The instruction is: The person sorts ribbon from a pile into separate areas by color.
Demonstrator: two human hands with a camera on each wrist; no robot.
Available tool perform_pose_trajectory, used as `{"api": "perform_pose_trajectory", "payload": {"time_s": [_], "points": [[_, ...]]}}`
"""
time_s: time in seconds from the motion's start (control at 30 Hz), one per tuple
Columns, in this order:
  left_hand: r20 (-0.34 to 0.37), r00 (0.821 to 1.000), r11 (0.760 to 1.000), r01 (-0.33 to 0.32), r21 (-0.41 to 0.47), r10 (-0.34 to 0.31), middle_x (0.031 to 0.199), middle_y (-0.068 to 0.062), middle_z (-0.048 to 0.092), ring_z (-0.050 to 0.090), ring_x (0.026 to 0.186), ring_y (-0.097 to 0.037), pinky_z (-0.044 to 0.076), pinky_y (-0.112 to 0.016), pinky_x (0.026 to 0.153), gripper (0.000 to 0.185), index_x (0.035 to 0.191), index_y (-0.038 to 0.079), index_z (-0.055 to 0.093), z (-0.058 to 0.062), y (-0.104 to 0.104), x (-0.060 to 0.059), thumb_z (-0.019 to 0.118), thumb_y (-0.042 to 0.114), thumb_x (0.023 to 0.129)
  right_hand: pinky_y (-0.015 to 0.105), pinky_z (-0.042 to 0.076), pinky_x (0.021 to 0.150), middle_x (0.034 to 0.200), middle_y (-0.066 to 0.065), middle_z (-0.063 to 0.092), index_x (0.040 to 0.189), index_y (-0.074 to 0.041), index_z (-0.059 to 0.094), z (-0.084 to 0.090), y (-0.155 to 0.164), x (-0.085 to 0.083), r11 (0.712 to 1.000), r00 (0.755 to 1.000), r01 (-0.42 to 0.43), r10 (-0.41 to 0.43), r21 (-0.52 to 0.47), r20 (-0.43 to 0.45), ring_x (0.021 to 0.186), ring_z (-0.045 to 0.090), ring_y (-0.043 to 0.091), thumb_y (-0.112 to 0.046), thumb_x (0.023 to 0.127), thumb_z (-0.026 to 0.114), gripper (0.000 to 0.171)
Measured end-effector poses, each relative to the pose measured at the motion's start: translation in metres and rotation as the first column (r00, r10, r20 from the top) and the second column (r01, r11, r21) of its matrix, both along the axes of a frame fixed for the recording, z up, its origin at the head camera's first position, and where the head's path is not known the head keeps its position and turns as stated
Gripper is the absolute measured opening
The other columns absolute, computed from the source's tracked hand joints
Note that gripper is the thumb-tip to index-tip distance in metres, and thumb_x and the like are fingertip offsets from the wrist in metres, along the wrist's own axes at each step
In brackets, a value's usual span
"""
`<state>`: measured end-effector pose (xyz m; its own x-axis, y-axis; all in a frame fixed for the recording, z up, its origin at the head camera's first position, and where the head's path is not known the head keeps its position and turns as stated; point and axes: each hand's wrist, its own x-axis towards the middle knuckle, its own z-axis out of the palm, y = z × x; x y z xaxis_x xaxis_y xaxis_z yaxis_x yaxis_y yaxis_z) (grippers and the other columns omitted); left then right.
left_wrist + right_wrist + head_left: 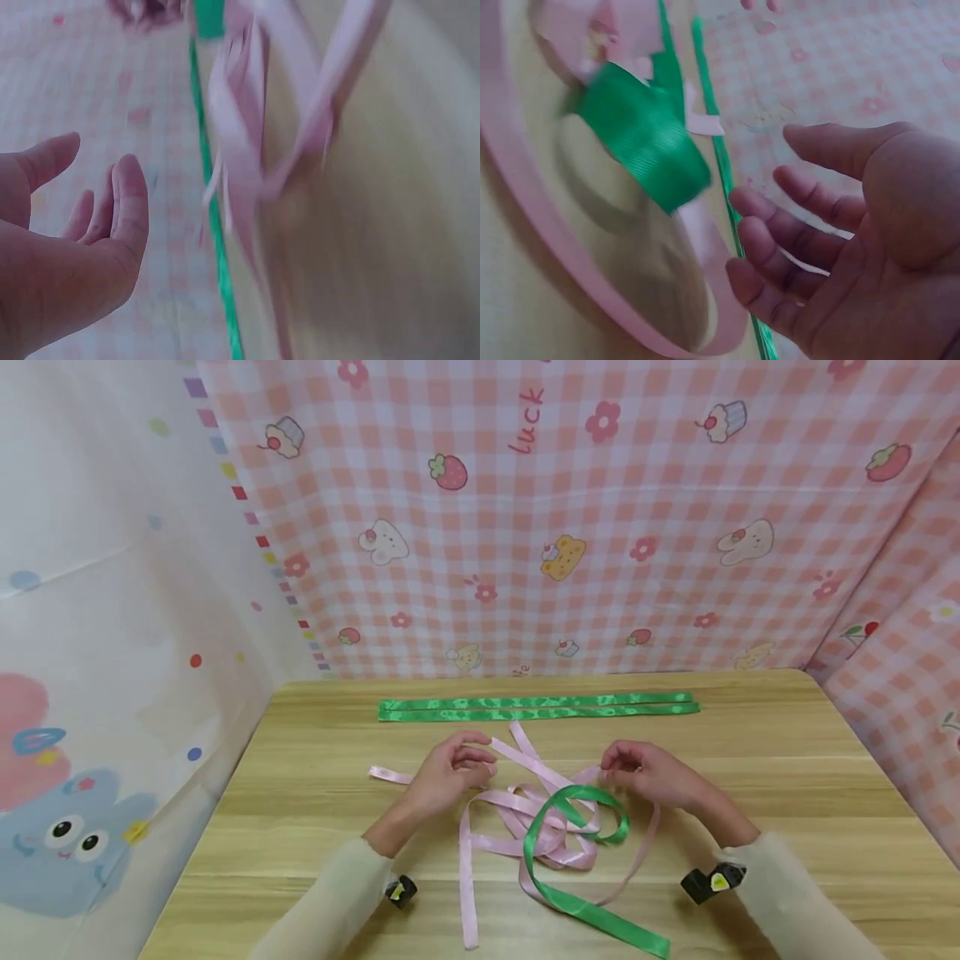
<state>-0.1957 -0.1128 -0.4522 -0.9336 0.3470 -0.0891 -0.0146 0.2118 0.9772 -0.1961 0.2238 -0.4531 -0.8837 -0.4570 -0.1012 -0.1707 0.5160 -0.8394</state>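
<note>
A tangle of pink ribbon [467, 893] lies in loops on the wooden table between the two hands. Over its right part curls a loose green ribbon [607, 922], its tail reaching toward the front. My left hand [446, 772] hovers at the tangle's left edge, near a pink ribbon end. In the left wrist view the left fingers [133, 202] are loosely bent, with nothing between them and the thumb. At the tangle's right side is my right hand [656, 774], close to a pink loop. The right wrist view shows its fingers [780, 240] spread and relaxed, holding nothing.
Two green ribbon strips [525, 713] lie straight, side by side, along the back of the table [315, 860]. Behind it hangs a pink checked cloth [495, 527], and a white printed cloth [135, 610] hangs at the left. Each wrist carries a small black camera.
</note>
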Motion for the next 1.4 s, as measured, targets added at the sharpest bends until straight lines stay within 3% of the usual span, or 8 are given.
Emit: {"api": "perform_pose_trajectory", "payload": {"time_s": [0.17, 0.33, 0.5, 0.8, 0.9, 1.1, 1.27, 1.4], "points": [[0.025, 0.984, 0.983, 0.175, -0.059, -0.174, 0.119, -0.023, 0.064, 0.065, 0.103, -0.022, 0.054, -0.029, 0.085, 0.041, 0.13, -0.001, 0.051, -0.011, 0.021, 0.015, 0.067, 0.004, 0.093, 0.023, 0.044, 0.065, 0.087, 0.005, 0.057, 0.1, -0.001, 0.06, -0.008, -0.007, 0.011, 0.998, 1.0, 0.012, -0.013, 0.059, 0.017, 0.079, 0.05, 0.017, -0.008, 0.095, 0.064, 0.009], [0.068, 0.965, 0.959, 0.261, -0.109, -0.255, 0.112, -0.018, 0.066, 0.066, 0.097, -0.02, 0.056, -0.032, 0.081, 0.039, 0.129, 0.0, 0.052, -0.019, 0.032, 0.021, 0.067, 0.004, 0.093, 0.023, 0.04, 0.057, 0.077, 0.003, 0.054, 0.097, -0.003, 0.058, -0.016, -0.008, 0.02, 0.995, 0.997, 0.036, -0.042, 0.095, 0.06, 0.07, 0.048, 0.016, -0.007, 0.091, 0.067, 0.012], [0.098, 0.963, 0.946, 0.264, -0.187, -0.25, 0.1, -0.006, 0.069, 0.066, 0.086, -0.015, 0.055, -0.028, 0.074, 0.042, 0.127, 0.006, 0.055, -0.021, 0.04, 0.027, 0.073, 0.012, 0.09, 0.023, 0.04, 0.051, 0.074, 0.003, 0.052, 0.096, -0.004, 0.055, -0.019, -0.011, 0.025, 0.993, 0.995, 0.057, -0.065, 0.108, 0.075, 0.065, 0.049, 0.015, -0.007, 0.089, 0.07, 0.016], [0.024, 0.98, 0.903, 0.19, -0.384, -0.196, 0.09, 0.005, 0.073, 0.066, 0.081, -0.007, 0.048, -0.025, 0.074, 0.046, 0.125, 0.014, 0.058, -0.023, 0.051, 0.036, 0.079, 0.019, 0.084, 0.024, 0.039, 0.051, 0.072, 0.004, 0.05, 0.1, -0.003, 0.054, -0.014, -0.02, 0.027, 0.997, 0.995, 0.04, -0.046, 0.07, 0.093, 0.063, 0.048, 0.016, 0.004, 0.085, 0.069, 0.023], [0.056, 0.983, 0.922, 0.182, -0.341, -0.173, 0.087, 0.002, 0.071, 0.066, 0.077, -0.01, 0.049, -0.025, 0.07, 0.046, 0.124, 0.013, 0.057, -0.022, 0.05, 0.036, 0.079, 0.01, 0.083, 0.025, 0.043, 0.055, 0.079, 0.007, 0.051, 0.104, -0.003, 0.054, -0.011, -0.022, 0.028, 0.998, 0.993, 0.051, -0.055, 0.04, 0.1, 0.07, 0.05, 0.019, 0.007, 0.084, 0.065, 0.025], [0.165, 0.965, 0.968, 0.223, -0.112, -0.203, 0.084, -0.004, 0.066, 0.061, 0.073, -0.013, 0.048, -0.024, 0.064, 0.047, 0.128, 0.011, 0.053, -0.017, 0.038, 0.031, 0.073, 0.001, 0.086, 0.028, 0.053, 0.064, 0.09, 0.018, 0.058, 0.113, 0.001, 0.053, -0.004, -0.02, 0.028, 0.994, 0.992, 0.029, -0.016, -0.105, 0.125, 0.077, 0.061, 0.027, 0.009, 0.084, 0.059, 0.031], [0.202, 0.938, 0.958, 0.267, 0.1, -0.283, 0.088, -0.003, 0.066, 0.064, 0.08, -0.014, 0.05, -0.025, 0.076, 0.05, 0.134, 0.01, 0.051, -0.006, 0.02, 0.027, 0.069, 0.001, 0.089, 0.028, 0.054, 0.069, 0.094, 0.017, 0.06, 0.117, 0.004, 0.051, 0.008, -0.014, 0.03, 0.975, 0.988, -0.017, 0.05, -0.22, 0.144, 0.08, 0.063, 0.025, 0.007, 0.088, 0.059, 0.03], [0.174, 0.937, 0.943, 0.266, 0.2, -0.302, 0.089, 0.0, 0.065, 0.063, 0.079, -0.012, 0.052, -0.025, 0.076, 0.051, 0.138, 0.008, 0.048, 0.005, 0.005, 0.025, 0.066, -0.002, 0.091, 0.026, 0.053, 0.071, 0.097, 0.017, 0.061, 0.116, 0.004, 0.052, 0.015, -0.008, 0.03, 0.962, 0.986, -0.051, 0.091, -0.268, 0.14, 0.082, 0.061, 0.016, 0.0, 0.091, 0.066, 0.029]]}}
